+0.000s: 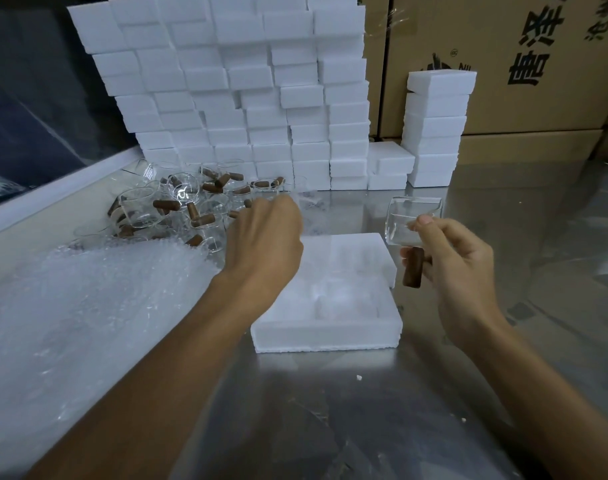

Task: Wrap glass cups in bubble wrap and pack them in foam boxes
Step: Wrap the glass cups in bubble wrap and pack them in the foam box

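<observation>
steel table [330, 410], cardboard cartons [503, 64], dim light

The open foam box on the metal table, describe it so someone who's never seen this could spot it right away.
Start at the big wall of stacked white foam blocks at the back of the shiny metal table. Come forward to the space between the two hands: the open white foam box lies flat there. Unlike the stacked blocks, it lies alone and shows moulded hollows.

Single head-worn view, facing forward and down, close over metal table [330, 410]
</observation>
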`<state>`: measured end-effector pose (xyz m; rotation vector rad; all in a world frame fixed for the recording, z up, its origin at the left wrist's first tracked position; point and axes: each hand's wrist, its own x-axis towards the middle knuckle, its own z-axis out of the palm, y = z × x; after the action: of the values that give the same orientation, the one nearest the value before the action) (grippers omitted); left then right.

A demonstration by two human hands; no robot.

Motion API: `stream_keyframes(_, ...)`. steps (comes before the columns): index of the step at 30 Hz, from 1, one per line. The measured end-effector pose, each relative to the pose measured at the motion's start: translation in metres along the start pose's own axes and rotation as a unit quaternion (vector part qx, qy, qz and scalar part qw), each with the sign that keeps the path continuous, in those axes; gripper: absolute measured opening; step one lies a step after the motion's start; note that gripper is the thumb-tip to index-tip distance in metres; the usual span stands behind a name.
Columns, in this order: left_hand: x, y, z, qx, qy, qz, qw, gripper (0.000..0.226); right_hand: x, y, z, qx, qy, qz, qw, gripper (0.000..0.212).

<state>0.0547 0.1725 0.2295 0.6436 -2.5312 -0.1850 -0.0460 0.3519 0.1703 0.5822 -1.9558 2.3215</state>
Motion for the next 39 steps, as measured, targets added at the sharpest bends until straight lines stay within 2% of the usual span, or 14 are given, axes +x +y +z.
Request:
stream_keyframes(2,-0.001,0.0,-0.003,0.031,-0.007,0.013,0.999,0.035,0.001,-0.004,0.001,0.082,-0.013,0.051,0.995,0.009)
stream_keyframes(4,-0.003,0.003,-0.006,0.03,-0.026,0.035,0.999,0.05,0.001,-0.009,0.001,0.167,-0.042,0.108,0.979,0.019)
stream_keyframes(6,-0.006,0.008,-0.008,0.007,-0.049,0.044,0.998,0.068,-0.001,-0.014,0.002,0.232,-0.106,0.161,0.953,0.024)
stream_keyframes(8,-0.008,0.014,-0.008,-0.008,-0.065,0.057,0.996,0.074,-0.005,-0.019,0.004,0.297,-0.164,0.208,0.918,0.035)
stream_keyframes(10,-0.01,0.019,-0.003,-0.032,-0.08,0.075,0.993,0.08,-0.009,-0.022,0.006,0.339,-0.195,0.239,0.888,0.053)
stream_keyframes(12,-0.013,0.023,0.005,-0.061,-0.105,0.093,0.988,0.091,-0.012,-0.023,0.008,0.375,-0.225,0.261,0.861,0.062)
stream_keyframes(15,-0.019,0.028,0.018,-0.142,-0.15,0.098,0.974,0.096,-0.016,-0.024,0.014,0.411,-0.261,0.282,0.827,0.067)
stream_keyframes(18,-0.02,0.031,0.026,-0.228,-0.154,0.084,0.958,0.097,-0.018,-0.023,0.017,0.432,-0.242,0.298,0.816,0.063)
stream_keyframes(22,-0.019,0.029,0.027,-0.28,-0.158,0.074,0.944,0.105,-0.015,-0.02,0.015,0.416,-0.189,0.293,0.84,0.062)
stream_keyframes(26,-0.019,0.026,0.022,-0.289,-0.166,0.076,0.94,0.11,-0.014,-0.018,0.013,0.318,-0.195,0.232,0.898,0.054)
stream_keyframes(29,-0.019,0.026,0.016,-0.246,-0.158,0.103,0.951,0.115,-0.013,-0.018,0.014,0.24,-0.168,0.195,0.936,0.062)
stream_keyframes(35,-0.031,0.031,0.009,-0.135,-0.163,0.141,0.967,0.124,-0.013,-0.016,0.018,0.212,-0.07,0.186,0.957,0.053)
stream_keyframes(39,-0.037,0.039,0.014,-0.107,-0.157,0.147,0.971,0.12,-0.014,-0.015,0.019,0.268,-0.029,0.168,0.948,0.056)
